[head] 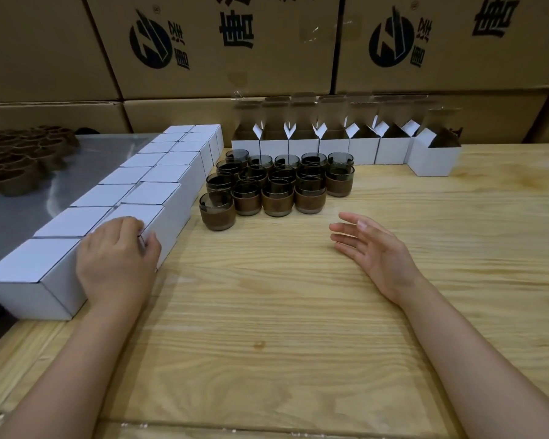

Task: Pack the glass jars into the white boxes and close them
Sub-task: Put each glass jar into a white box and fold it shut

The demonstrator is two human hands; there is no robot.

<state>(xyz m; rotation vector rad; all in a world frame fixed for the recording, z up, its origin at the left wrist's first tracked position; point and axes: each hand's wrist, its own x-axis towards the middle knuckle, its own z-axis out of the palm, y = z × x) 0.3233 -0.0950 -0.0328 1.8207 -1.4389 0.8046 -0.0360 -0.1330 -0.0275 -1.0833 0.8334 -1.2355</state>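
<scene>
Bare wooden table (267,312) fills the middle and lower frame; boxes line its left and upper edges.
The left hand (118,264) curls its fingers over a closed white box (140,213) at left. The right hand (374,248) is flat with straight fingers, right of centre. The glass jars (276,182) stand clustered above, between both hands, below the open white boxes (362,147).

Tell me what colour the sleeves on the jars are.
Brown. Each sleeve wraps the lower part of a smoky grey jar; head view shows it best.
</scene>
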